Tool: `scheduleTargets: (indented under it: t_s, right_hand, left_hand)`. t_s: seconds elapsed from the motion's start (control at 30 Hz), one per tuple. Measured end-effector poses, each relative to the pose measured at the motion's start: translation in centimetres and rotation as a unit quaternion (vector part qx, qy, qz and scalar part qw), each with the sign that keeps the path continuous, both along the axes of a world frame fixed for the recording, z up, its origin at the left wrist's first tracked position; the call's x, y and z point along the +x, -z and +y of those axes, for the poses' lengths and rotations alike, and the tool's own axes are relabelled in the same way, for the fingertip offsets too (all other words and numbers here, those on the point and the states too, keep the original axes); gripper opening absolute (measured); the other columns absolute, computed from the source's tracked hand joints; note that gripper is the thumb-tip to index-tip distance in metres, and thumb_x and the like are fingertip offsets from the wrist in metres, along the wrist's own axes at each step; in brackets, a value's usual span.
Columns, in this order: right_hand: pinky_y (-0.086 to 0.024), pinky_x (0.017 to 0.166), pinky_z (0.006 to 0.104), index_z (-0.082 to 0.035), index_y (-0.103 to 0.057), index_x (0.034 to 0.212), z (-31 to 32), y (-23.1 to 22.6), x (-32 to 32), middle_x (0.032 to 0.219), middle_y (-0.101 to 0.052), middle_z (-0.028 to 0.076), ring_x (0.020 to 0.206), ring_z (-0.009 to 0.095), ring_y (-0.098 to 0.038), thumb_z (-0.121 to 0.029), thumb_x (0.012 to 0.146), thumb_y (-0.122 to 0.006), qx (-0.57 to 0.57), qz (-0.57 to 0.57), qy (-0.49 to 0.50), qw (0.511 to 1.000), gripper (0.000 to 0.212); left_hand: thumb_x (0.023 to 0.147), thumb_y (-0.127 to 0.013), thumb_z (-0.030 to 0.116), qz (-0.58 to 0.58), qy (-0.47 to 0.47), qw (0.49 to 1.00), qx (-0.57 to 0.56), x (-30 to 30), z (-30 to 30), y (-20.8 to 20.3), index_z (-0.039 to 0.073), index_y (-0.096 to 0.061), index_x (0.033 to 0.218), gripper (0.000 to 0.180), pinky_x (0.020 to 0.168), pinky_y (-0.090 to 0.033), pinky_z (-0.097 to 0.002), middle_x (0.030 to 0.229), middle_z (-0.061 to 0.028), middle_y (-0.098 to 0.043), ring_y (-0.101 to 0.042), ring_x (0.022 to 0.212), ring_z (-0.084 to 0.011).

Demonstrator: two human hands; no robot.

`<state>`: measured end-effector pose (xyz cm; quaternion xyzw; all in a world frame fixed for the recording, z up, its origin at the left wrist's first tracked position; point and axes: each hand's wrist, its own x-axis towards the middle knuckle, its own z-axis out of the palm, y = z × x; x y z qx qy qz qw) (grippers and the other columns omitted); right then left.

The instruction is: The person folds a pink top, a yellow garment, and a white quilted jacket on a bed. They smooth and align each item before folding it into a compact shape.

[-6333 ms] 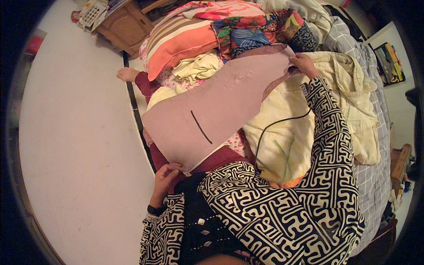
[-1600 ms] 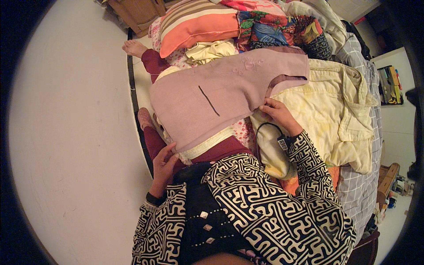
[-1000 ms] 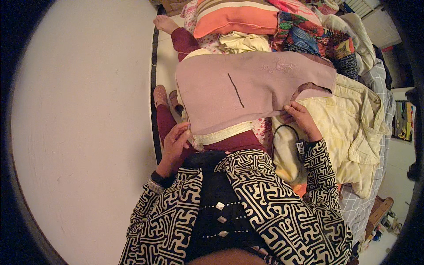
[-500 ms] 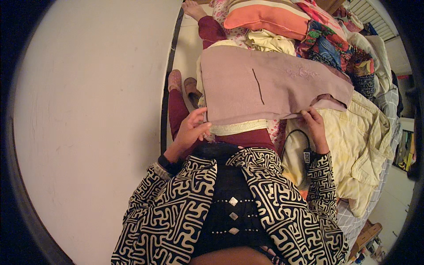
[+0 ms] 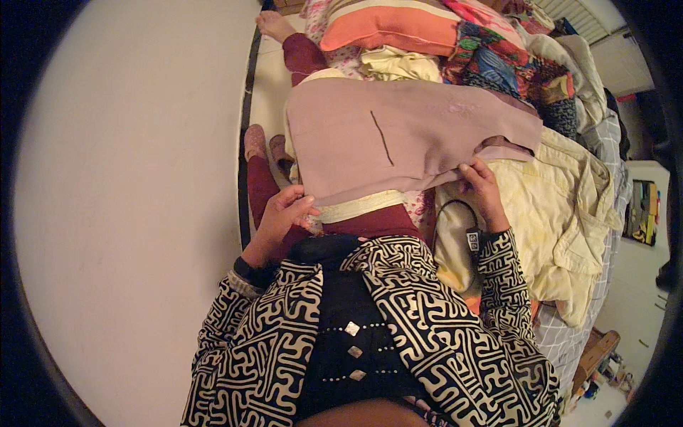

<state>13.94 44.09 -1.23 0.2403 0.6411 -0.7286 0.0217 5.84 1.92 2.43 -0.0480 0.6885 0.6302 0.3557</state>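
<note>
- Off-white, flat, smooth surface (image 5: 135,199) fills the left side, faint scuffs on it.
- Maroon trousers (image 5: 370,224), plain fabric; bare foot (image 5: 276,27) at upper end of one leg, speckled pinkish slipper (image 5: 254,142) at end of the other.
- Left hand (image 5: 284,213): reaches up from lower left, wrist bent, fingers together and slightly curved, thumb apart; fingertips at the garment's near left corner. Cannot tell if it grips or just touches.
- Mauve garment (image 5: 341,142), matte cloth, spread across the lap and bedding between both hands; straight dark line on it, tone-on-tone floral pattern toward upper right, curved armhole at right, soft folds near the right hand.
- Cream band (image 5: 359,208), textured, showing along its near edge.
- Orange pillow (image 5: 388,35), plump, brown and white stripes; crumpled pale yellow cloth (image 5: 400,64) just below.
- Right hand (image 5: 484,188): forearm comes up from lower right, thumb and index finger pinched on the garment's near edge below the armhole, other fingers curled.
- Multicoloured cloth (image 5: 498,67), bunched, boldly patterned.
- Black cable (image 5: 455,202), looped, ending at small dark control box (image 5: 473,240) by the right sleeve.
- Yellowish-cream cloth (image 5: 544,213), wrinkled, blotchy, over grey checked sheet (image 5: 569,334).
</note>
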Motion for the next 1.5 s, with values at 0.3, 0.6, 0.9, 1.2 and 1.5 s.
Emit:
scheduleTargets:
  t_s: [0.3, 0.6, 0.9, 1.2, 1.5]
  right_hand:
    - [-0.047, 0.055, 0.0222, -0.006, -0.064, 0.099, 1.7, -0.9, 0.5, 0.084, -0.061, -0.002, 0.063, 0.006, -0.054, -0.022, 0.095, -0.061, 0.031, 0.036, 0.039, 0.998, 0.016]
    - [-0.045, 0.050, 0.0217, -0.007, -0.062, 0.104, 1.5, -0.5, 0.8, 0.079, -0.062, -0.001, 0.055, 0.010, -0.057, -0.024, 0.096, -0.060, -0.064, 0.003, 0.001, 0.998, 0.018]
    - [-0.054, 0.061, 0.0281, -0.003, -0.051, 0.123, 2.6, -0.7, 3.1, 0.111, -0.064, 0.010, 0.092, 0.022, -0.069, -0.023, 0.096, -0.050, -0.178, -0.053, -0.068, 0.980, 0.034]
    - [-0.056, 0.069, 0.0300, -0.002, -0.058, 0.116, 2.0, -1.7, 3.5, 0.115, -0.063, 0.010, 0.102, 0.021, -0.066, -0.027, 0.094, -0.062, -0.243, -0.047, -0.091, 0.965, 0.034]
    - [-0.053, 0.063, 0.0247, -0.003, -0.063, 0.107, 1.7, -1.6, 2.5, 0.089, -0.066, 0.004, 0.073, 0.013, -0.065, -0.024, 0.091, -0.068, -0.124, -0.106, -0.106, 0.981, 0.027]
  left_hand:
    - [0.096, -0.057, 0.016, 0.003, -0.034, 0.997, 0.075, -2.2, -1.7, -0.3, 0.004, -0.059, 0.104, 0.015, 0.062, -0.057, -0.0257, 0.093, -0.0094, -0.067, -0.070, 0.079, -0.0182]
    - [0.098, -0.054, 0.017, -0.055, -0.043, 0.995, 0.073, -1.3, -2.1, 0.6, 0.005, -0.056, 0.110, 0.018, 0.064, -0.059, -0.0251, 0.095, -0.0100, -0.068, -0.072, 0.083, -0.0221]
    - [0.099, -0.050, 0.012, -0.055, -0.056, 0.989, 0.127, -1.6, -2.9, 1.2, 0.002, -0.052, 0.116, 0.019, 0.075, -0.062, -0.0351, 0.103, -0.0144, -0.066, -0.071, 0.090, -0.0292]
    - [0.099, -0.049, 0.011, -0.051, -0.069, 0.987, 0.137, -1.1, -3.0, 1.5, 0.000, -0.051, 0.115, 0.019, 0.088, -0.058, -0.0394, 0.110, -0.0155, -0.063, -0.067, 0.101, -0.0319]
    - [0.098, -0.051, 0.011, -0.041, -0.073, 0.989, 0.123, -1.6, -2.6, 0.6, 0.004, -0.055, 0.104, 0.009, 0.088, -0.057, -0.0382, 0.102, -0.0092, -0.064, -0.068, 0.099, -0.0278]
